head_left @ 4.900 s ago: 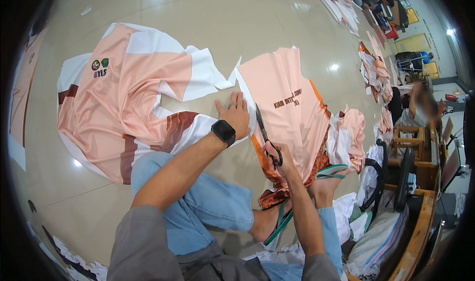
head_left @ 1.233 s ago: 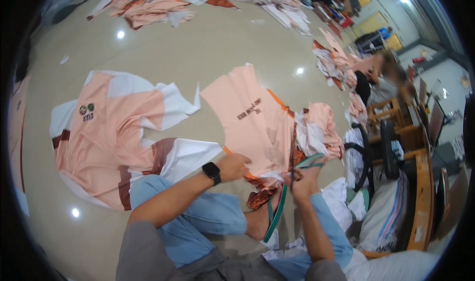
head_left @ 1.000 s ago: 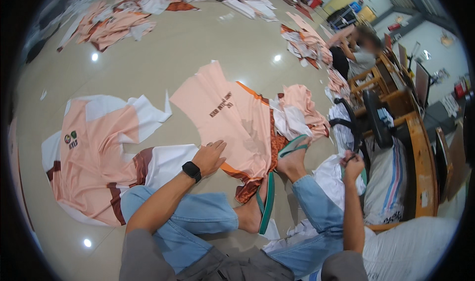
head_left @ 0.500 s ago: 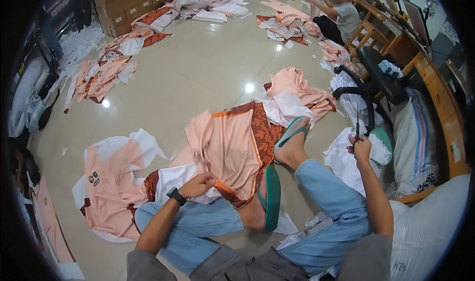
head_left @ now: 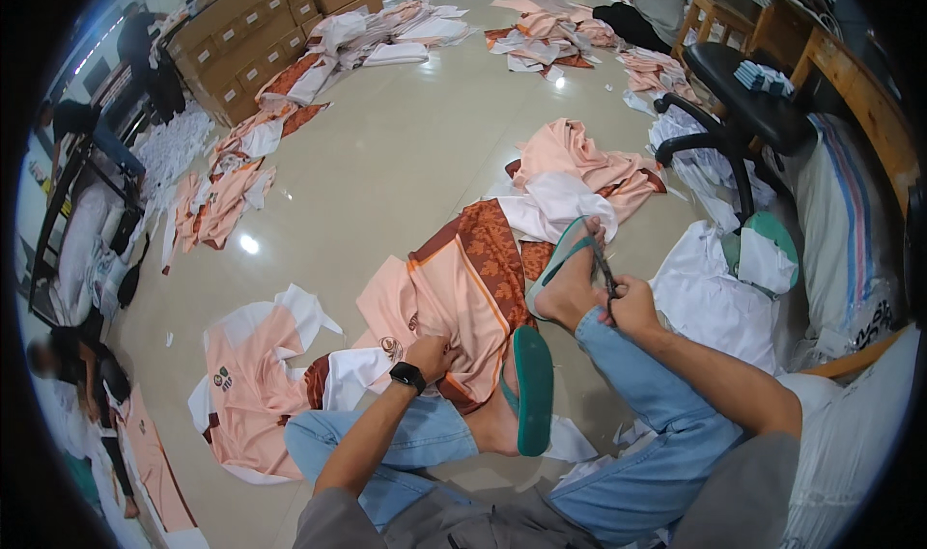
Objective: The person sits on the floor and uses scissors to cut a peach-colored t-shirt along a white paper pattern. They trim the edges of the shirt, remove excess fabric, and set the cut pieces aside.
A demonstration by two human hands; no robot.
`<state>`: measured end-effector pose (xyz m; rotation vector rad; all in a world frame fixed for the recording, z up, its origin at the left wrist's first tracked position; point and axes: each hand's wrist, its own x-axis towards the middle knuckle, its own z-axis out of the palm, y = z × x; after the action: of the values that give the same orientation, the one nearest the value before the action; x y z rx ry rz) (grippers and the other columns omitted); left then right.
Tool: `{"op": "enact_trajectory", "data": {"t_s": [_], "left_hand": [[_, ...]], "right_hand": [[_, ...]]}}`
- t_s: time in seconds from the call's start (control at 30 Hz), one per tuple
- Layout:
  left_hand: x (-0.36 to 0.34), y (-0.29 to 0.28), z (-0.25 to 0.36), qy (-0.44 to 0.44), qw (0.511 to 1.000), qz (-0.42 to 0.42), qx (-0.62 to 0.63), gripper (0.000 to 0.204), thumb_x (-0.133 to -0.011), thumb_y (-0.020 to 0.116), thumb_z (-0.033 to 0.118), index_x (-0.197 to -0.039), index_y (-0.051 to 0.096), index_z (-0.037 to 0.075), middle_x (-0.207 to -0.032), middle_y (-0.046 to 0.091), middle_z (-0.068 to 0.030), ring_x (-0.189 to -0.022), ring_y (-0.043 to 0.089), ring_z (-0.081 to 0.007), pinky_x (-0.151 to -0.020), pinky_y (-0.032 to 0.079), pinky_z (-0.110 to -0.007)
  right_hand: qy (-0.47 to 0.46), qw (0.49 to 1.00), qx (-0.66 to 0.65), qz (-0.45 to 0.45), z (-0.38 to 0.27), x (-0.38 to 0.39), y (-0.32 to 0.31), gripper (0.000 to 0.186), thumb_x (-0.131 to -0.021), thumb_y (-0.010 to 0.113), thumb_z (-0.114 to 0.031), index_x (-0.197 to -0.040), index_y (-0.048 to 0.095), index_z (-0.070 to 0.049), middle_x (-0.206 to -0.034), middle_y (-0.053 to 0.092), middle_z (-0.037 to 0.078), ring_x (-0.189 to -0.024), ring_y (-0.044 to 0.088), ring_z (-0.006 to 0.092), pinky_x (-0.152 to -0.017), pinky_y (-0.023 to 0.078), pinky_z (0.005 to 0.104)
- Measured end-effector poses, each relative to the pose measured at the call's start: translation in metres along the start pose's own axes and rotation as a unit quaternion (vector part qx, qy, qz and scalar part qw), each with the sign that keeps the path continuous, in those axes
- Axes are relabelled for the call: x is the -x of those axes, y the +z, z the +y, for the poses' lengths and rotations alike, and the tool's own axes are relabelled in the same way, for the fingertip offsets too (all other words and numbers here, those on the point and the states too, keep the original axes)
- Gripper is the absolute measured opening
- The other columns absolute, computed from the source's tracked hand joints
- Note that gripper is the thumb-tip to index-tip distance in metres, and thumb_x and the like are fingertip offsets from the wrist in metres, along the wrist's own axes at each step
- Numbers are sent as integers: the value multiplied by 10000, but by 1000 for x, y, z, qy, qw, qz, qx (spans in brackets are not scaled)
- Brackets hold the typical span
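Across my lap and lower legs lies a printed peach cloth panel (head_left: 463,288) with a brown leaf-pattern band and orange edging. My left hand (head_left: 432,358) rests on it, fingers curled shut on a gathered fold. To the right, above my shin, my right hand (head_left: 630,305) grips a pair of dark scissors (head_left: 605,267). The blades point up past my sandalled foot, apart from the panel. Another peach piece with white corners (head_left: 253,380) lies flat on the floor to my left.
A crumpled peach-and-white pile (head_left: 570,177) sits beyond my right foot. White cloth (head_left: 715,283), a loose green sandal (head_left: 772,250) and a black swivel chair (head_left: 739,95) stand to the right. Stacked cartons (head_left: 241,52) are far left. Other people sit or stand near the edges.
My right hand has come inward and left with the scissors, nearer the cloth. My left hand has moved from the orange edging onto the peach panel, which now lies shifted and bunched.
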<state>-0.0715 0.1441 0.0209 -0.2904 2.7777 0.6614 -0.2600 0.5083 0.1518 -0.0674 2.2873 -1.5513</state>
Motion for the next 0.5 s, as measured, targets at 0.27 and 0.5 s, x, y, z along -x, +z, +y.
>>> {"op": "enact_trajectory", "data": {"t_s": [0.27, 0.5], "left_hand": [[-50, -133, 10, -18, 992, -88, -89, 399, -758, 814, 370, -745, 729, -20, -775, 714, -220, -717, 697, -373, -675, 537, -459], [-153, -211, 141, 161, 967, 190, -44, 264, -905, 599, 204, -853, 665, -47, -752, 643, -287, -711, 646, -459, -657, 492, -519]], "right_hand": [[33, 996, -79, -10, 4, -6, -7, 320, -939, 754, -140, -1113, 611, 88, -756, 685, 85, -574, 667, 129, -489, 516, 252], [61, 988, -139, 25, 12, -13, -8, 282, -935, 741, -122, -1089, 619, 82, -790, 716, 106, -585, 696, 159, -510, 554, 287]]}}
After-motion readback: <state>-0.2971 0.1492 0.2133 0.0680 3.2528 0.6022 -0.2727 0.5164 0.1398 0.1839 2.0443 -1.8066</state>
